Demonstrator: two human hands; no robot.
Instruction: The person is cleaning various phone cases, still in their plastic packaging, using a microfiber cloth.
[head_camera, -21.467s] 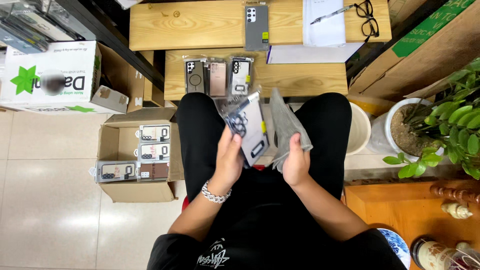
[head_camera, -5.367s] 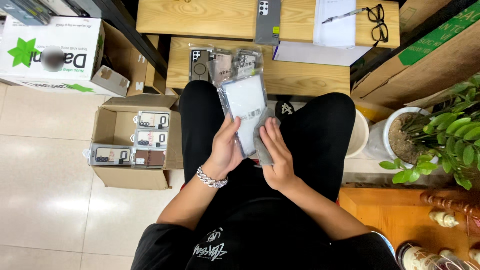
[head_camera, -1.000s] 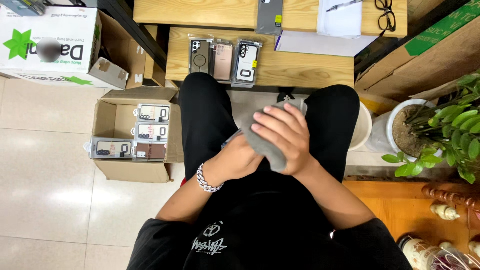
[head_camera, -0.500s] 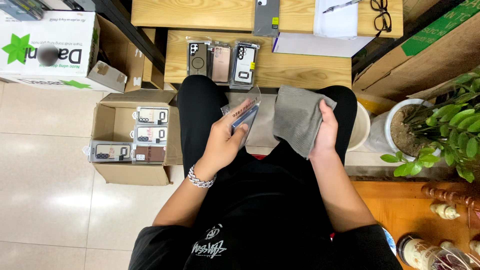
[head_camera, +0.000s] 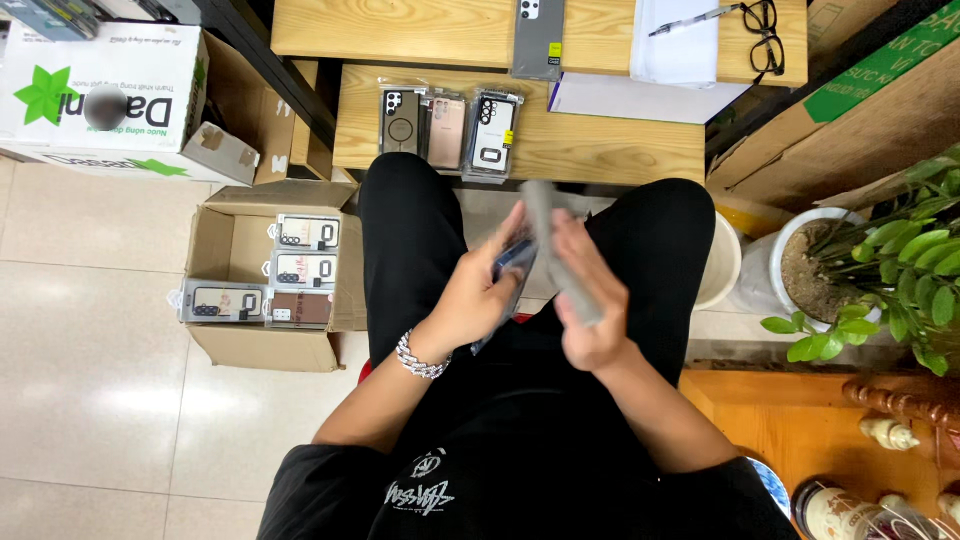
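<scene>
Holding a packaged phone case (head_camera: 512, 265) in left hand (head_camera: 480, 295), fingers closed around near end, over lap. Gripping grey cloth (head_camera: 560, 250) in right hand (head_camera: 585, 300), just right of case, touching. Long axes of both run near to far. Open cardboard box (head_camera: 235, 345) of cases well left, nearer left hand.

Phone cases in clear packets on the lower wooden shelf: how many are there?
3, side by side at the shelf's front edge: dark case, pinkish-brown case, black-and-white case. More could lie hidden beneath them.
</scene>
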